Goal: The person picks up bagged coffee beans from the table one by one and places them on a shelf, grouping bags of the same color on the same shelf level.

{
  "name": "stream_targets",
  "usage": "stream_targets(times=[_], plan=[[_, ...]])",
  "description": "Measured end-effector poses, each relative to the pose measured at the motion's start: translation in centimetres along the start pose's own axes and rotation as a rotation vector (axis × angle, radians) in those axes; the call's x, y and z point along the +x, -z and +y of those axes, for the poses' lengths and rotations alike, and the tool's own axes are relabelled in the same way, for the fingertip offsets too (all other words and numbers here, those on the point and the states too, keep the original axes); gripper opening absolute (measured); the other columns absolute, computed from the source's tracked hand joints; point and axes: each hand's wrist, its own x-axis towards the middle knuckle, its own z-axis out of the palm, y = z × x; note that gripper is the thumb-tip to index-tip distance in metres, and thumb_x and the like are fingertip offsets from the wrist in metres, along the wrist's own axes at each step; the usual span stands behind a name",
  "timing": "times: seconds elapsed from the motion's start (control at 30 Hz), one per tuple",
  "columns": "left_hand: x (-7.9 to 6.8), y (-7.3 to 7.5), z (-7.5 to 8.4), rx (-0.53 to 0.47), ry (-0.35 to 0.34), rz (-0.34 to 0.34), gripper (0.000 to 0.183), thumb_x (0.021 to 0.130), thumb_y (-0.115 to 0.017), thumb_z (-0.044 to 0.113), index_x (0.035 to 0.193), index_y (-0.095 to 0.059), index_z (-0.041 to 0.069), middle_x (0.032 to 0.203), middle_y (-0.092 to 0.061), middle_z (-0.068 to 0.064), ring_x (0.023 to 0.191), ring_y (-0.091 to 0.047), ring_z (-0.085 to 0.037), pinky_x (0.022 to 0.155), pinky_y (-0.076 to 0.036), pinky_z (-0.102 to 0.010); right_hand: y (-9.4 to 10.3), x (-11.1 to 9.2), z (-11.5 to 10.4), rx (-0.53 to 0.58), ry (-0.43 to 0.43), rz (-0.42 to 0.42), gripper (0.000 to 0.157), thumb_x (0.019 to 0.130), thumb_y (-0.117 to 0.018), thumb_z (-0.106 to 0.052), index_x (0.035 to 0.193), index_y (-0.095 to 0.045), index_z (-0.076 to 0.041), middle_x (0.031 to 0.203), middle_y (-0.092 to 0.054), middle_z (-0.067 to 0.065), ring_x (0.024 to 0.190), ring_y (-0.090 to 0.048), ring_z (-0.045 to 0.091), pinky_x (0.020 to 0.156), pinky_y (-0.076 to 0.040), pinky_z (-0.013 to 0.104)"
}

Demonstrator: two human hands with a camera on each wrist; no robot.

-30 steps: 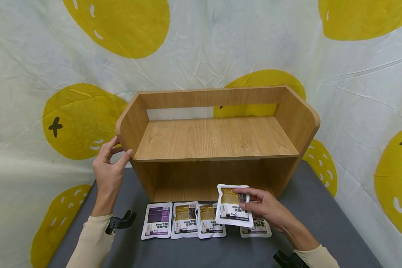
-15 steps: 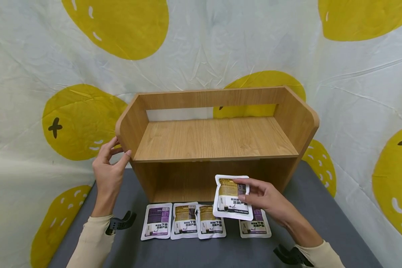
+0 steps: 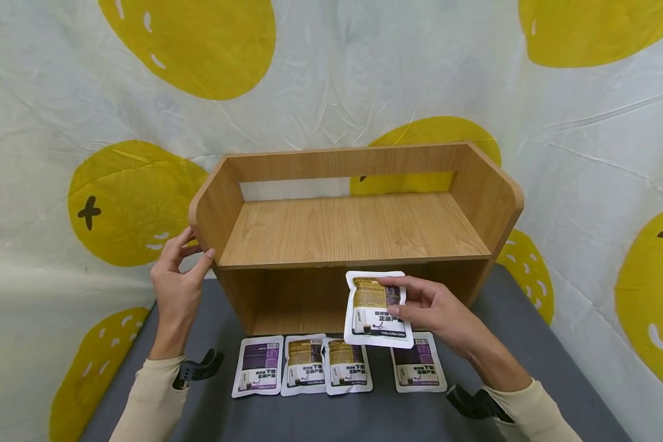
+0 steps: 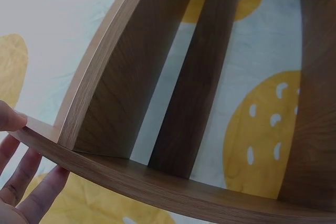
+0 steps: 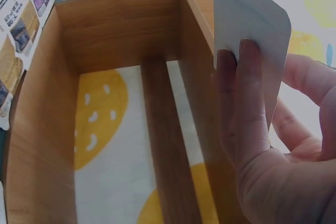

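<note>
My right hand [image 3: 444, 316] pinches a flat white-edged pouch [image 3: 369, 322] with a brown and white label, thumb on the front. It is raised over the table, before the lower opening of a two-tier wooden shelf [image 3: 353, 230]. In the right wrist view, fingers press the plain back of the pouch [image 5: 252, 17]. My left hand [image 3: 178, 291] grips the shelf's left side panel, thumb and fingers on opposite faces, as the left wrist view shows. Before the shelf lie a purple pouch [image 3: 259, 357], two brown pouches, the right one [image 3: 347, 368] overlapping its neighbour, and another purple pouch [image 3: 420, 368].
A dark grey table [image 3: 293, 420] carries the shelf and pouches. Behind hangs a pale curtain [image 3: 331, 73] with large yellow prints. Open bands in the shelf's back let the curtain show through. A gap separates the two brown pouches from the purple one at right.
My right hand has lifted the held pouch up and slightly left, uncovering more of the purple pouch below. My left hand has stayed on the side panel.
</note>
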Motion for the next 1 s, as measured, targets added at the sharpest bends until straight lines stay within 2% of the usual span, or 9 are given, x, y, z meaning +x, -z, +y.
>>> stream_targets(times=[0.2,0.5,0.83,1.0], plan=[[0.0,0.0,0.0,0.007,-0.006,-0.002,0.059,0.087,-0.078,0.0,0.139,-0.064,0.026,0.126,-0.066,-0.004,0.1,-0.066,-0.009,0.071,-0.056,-0.012,0.2,0.7,-0.9,0.021,0.033,0.006,0.054,0.098,-0.068,-0.013,0.149,-0.05,-0.009,0.115,-0.068,0.023,0.093,-0.073,0.03,0.077,-0.063,0.043],[0.0,0.0,0.1,0.002,0.006,-0.004,0.058,0.088,-0.077,0.001,0.138,-0.064,0.027,0.126,-0.066,-0.003,0.1,-0.066,-0.01,0.072,-0.056,-0.012,1.1,1.8,-2.4,-0.072,0.062,0.058,0.052,0.097,-0.07,-0.016,0.146,-0.056,-0.014,0.116,-0.066,0.02,0.091,-0.071,0.026,0.076,-0.062,0.036],[0.0,0.0,0.1,-0.006,-0.002,-0.004,0.058,0.088,-0.077,0.0,0.138,-0.064,0.026,0.125,-0.066,-0.003,0.1,-0.066,-0.009,0.075,-0.056,-0.012,1.3,2.9,-3.6,-0.085,0.018,0.086,0.056,0.095,-0.074,-0.021,0.147,-0.054,-0.016,0.123,-0.061,0.02,0.099,-0.068,0.027,0.08,-0.061,0.033],[0.0,0.1,0.1,-0.002,0.002,-0.003,0.058,0.088,-0.077,0.001,0.138,-0.064,0.027,0.125,-0.066,-0.003,0.1,-0.066,-0.01,0.074,-0.056,-0.012,1.4,3.6,-4.4,-0.111,0.036,0.081,0.055,0.095,-0.074,-0.022,0.147,-0.055,-0.018,0.124,-0.061,0.02,0.1,-0.067,0.028,0.082,-0.061,0.033]])
